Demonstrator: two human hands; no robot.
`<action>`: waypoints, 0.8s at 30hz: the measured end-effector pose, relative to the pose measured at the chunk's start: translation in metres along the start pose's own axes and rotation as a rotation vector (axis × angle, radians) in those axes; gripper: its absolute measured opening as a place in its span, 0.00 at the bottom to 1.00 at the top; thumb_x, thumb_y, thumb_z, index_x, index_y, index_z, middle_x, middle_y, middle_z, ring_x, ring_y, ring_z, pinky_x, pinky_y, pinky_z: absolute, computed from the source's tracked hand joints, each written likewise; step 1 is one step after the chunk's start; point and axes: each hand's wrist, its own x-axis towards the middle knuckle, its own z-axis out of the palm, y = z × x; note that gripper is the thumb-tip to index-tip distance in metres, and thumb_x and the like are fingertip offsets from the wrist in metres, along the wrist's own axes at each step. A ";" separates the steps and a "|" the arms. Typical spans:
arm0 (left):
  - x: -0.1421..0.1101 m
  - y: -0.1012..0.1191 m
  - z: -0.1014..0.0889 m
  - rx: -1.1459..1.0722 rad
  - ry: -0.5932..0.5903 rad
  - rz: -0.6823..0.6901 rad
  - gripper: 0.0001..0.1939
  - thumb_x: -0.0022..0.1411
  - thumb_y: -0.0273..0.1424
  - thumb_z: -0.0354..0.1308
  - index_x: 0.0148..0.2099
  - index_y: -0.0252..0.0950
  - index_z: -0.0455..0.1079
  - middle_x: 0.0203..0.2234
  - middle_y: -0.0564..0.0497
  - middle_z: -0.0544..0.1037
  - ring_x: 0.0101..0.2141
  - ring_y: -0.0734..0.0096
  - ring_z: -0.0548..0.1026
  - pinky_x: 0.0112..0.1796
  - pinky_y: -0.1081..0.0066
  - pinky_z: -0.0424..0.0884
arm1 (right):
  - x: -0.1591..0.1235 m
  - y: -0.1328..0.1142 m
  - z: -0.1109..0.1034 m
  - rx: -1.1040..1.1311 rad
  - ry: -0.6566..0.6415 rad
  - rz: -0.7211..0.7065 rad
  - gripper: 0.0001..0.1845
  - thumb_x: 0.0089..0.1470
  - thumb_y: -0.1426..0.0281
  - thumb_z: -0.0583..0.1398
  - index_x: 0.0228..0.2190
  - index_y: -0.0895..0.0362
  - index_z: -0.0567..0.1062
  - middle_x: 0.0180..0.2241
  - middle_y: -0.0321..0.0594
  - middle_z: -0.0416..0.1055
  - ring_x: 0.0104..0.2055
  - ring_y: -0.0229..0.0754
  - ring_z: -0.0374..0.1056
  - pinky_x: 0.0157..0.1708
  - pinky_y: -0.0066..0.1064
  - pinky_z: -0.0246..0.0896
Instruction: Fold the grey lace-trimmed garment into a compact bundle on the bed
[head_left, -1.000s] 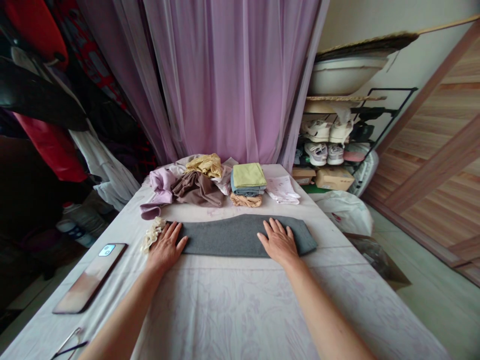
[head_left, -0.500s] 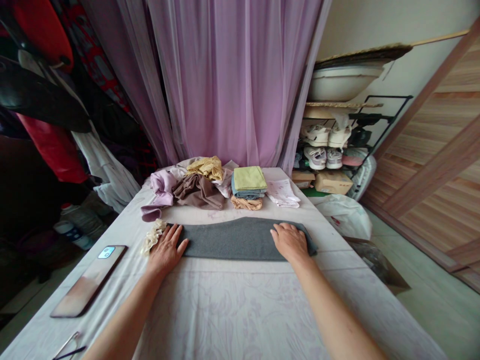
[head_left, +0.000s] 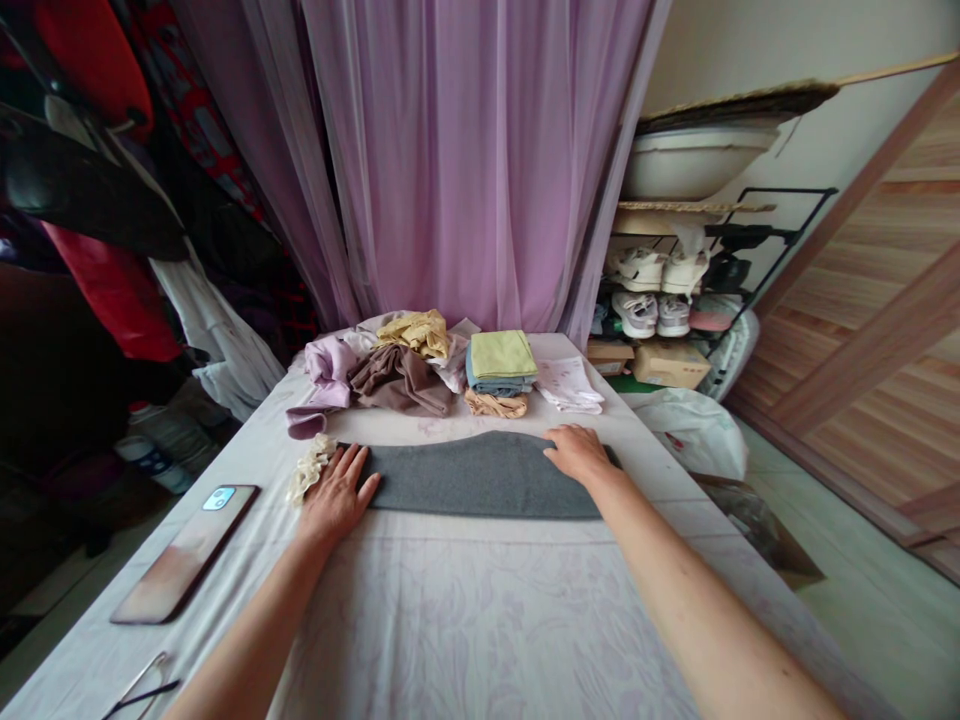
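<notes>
Grey garment: 1 piece, folded to a long flat strip, laid crosswise on the table, under the left hand at one end and partly under the right hand near the other; broad middle bare between both sets of fingers.
Left hand: palm down, fingers extended and slightly parted, not closed on anything; resting on the left end of the grey garment, thumb pointing inward along the cloth.
Right hand: palm down, fingers slightly bent, fingertips at the far edge of the grey garment, near its right end; cannot tell whether pinching cloth or only resting.
Cream ruffle: just beside the left hand, on its outer side; cannot tell whether joined to the grey garment.
Table: covered in pale patterned cloth.
Loose clothes: crumpled heap beyond the grey garment, in lilac, brown and mustard.
Folded stack: right of the heap; green on top, blue-grey in the middle, peach at the bottom.
White folded cloth: flat, just right of the stack.
Phone: 1, lying left of the left forearm.
Glasses: near the phone, partly out of view.
Curtain: purple, behind the clothes.
</notes>
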 end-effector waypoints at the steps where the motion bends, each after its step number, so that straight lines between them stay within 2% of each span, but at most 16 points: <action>1: 0.000 0.000 0.000 0.001 -0.007 -0.003 0.31 0.68 0.46 0.43 0.66 0.33 0.59 0.64 0.43 0.62 0.65 0.52 0.55 0.63 0.54 0.54 | -0.002 -0.001 0.001 -0.006 0.028 -0.015 0.14 0.56 0.70 0.59 0.44 0.54 0.77 0.46 0.45 0.75 0.51 0.47 0.67 0.47 0.35 0.55; 5: 0.000 0.001 -0.002 0.010 -0.036 -0.018 0.32 0.68 0.46 0.42 0.67 0.33 0.58 0.65 0.44 0.60 0.66 0.53 0.54 0.64 0.56 0.53 | -0.016 -0.004 0.009 -0.004 0.169 -0.054 0.12 0.58 0.73 0.56 0.43 0.57 0.75 0.44 0.44 0.75 0.48 0.45 0.67 0.45 0.34 0.53; 12: 0.000 0.002 -0.003 0.014 -0.038 -0.006 0.32 0.69 0.46 0.41 0.67 0.33 0.58 0.65 0.43 0.61 0.66 0.53 0.54 0.64 0.55 0.53 | -0.042 0.005 0.029 0.077 0.288 -0.152 0.15 0.60 0.73 0.53 0.42 0.54 0.77 0.45 0.43 0.75 0.48 0.44 0.67 0.49 0.35 0.50; 17: -0.001 0.000 -0.001 0.019 -0.010 -0.001 0.31 0.68 0.46 0.42 0.66 0.34 0.59 0.65 0.45 0.61 0.65 0.55 0.55 0.63 0.57 0.54 | -0.055 0.008 0.039 0.123 0.378 -0.178 0.16 0.60 0.73 0.53 0.41 0.53 0.79 0.45 0.40 0.76 0.46 0.42 0.69 0.50 0.35 0.51; 21: -0.001 0.001 -0.001 0.019 -0.013 -0.003 0.31 0.68 0.46 0.42 0.66 0.35 0.59 0.65 0.45 0.62 0.65 0.55 0.55 0.63 0.58 0.54 | -0.051 0.008 0.029 0.096 0.288 -0.109 0.16 0.62 0.71 0.51 0.36 0.53 0.80 0.39 0.41 0.78 0.41 0.41 0.72 0.42 0.32 0.56; 24: -0.001 0.002 -0.003 0.016 -0.015 -0.001 0.31 0.68 0.46 0.42 0.66 0.35 0.58 0.65 0.45 0.61 0.65 0.55 0.55 0.63 0.57 0.54 | -0.041 0.010 0.016 0.098 0.187 -0.053 0.14 0.61 0.70 0.54 0.38 0.52 0.80 0.42 0.40 0.77 0.40 0.41 0.73 0.39 0.30 0.59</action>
